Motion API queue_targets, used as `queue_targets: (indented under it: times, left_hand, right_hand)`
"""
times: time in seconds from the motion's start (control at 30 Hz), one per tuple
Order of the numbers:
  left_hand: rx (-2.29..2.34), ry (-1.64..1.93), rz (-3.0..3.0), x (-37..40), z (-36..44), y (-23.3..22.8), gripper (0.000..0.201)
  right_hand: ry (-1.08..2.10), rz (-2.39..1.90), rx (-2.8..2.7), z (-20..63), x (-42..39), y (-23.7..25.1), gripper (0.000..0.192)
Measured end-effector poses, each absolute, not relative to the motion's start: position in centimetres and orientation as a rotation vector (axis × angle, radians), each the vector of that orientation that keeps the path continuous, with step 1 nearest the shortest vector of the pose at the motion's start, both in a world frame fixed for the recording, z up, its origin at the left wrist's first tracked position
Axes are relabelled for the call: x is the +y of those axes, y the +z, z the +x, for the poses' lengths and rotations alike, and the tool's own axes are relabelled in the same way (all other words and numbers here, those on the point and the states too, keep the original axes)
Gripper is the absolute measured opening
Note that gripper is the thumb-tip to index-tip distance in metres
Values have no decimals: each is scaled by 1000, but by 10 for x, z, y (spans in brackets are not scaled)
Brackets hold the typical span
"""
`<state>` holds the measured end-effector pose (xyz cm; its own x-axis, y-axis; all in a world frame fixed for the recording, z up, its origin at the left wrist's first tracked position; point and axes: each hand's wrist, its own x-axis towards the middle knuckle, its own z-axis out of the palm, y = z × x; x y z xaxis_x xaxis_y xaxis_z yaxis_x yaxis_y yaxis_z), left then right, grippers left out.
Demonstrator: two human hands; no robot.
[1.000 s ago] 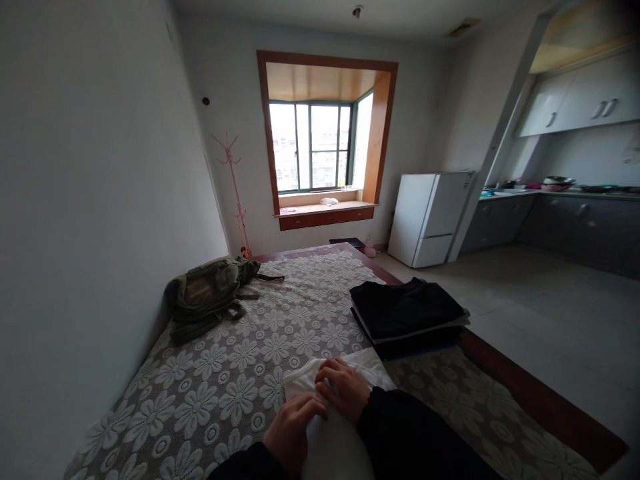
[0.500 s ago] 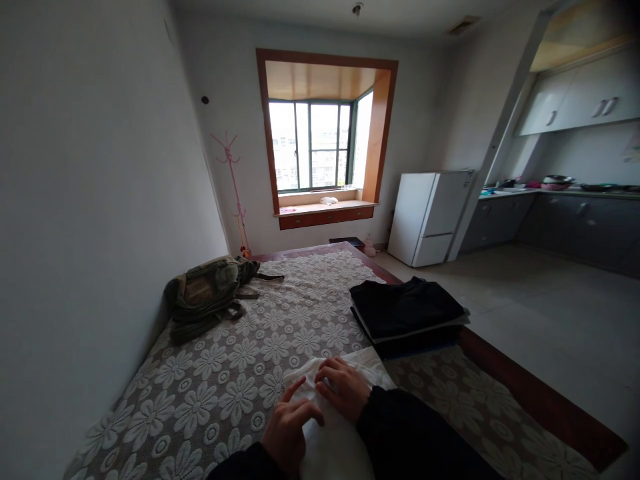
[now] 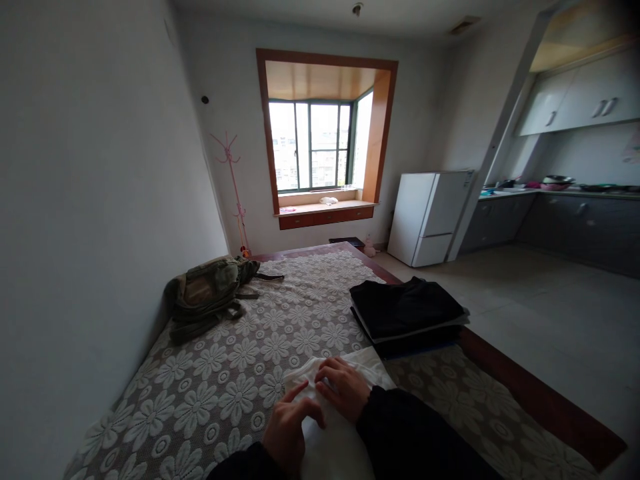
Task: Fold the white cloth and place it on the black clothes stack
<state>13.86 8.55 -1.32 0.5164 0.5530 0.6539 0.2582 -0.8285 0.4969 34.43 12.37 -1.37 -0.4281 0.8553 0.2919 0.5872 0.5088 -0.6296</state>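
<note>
A white cloth garment (image 3: 335,440), folded and lightly wrinkled, lies on the flower-patterned bed cover (image 3: 240,397) right in front of me. On its left edge rests my left hand (image 3: 291,427), index finger stretched forward and thumb apart from it, so the hand is open. My right hand (image 3: 345,388) lies on the garment's upper part with its fingers bent and spread over the fabric; it seems to press on the cloth rather than grip it. Beyond it, to the right, is a neat stack of dark folded clothes (image 3: 405,307) with a black one on top.
A green-brown backpack (image 3: 213,293) leans by the wall at left. The bed's reddish wooden edge (image 3: 535,393) runs along the right. Farther off are a pink coat stand (image 3: 233,180), a window sill (image 3: 325,207), a white refrigerator (image 3: 430,217) and a kitchen counter (image 3: 530,193).
My left hand has shifted very slightly to the right over the white garment. My right hand, the stack and the backpack look the same.
</note>
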Motion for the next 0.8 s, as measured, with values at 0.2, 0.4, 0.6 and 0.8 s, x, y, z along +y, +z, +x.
queue_targets:
  times: [0.2,0.4,0.6,0.8]
  left_hand:
    - [732,1163,2265,82,141,-22,42]
    - [718,1148,2244,81,139,-19,50]
    - [752,1113,2191,83,138,-29,52]
    - [784,1113,2191,83,139,-31,53]
  right_hand:
    - [573,-1183,-2170,343,122,-13,16]
    - [564,-1162,-2168,344,123,-15,17]
    - [564,-1170,-2171,344,123,-14,15]
    - [569,-1156,-2161,344,123,-15,15]
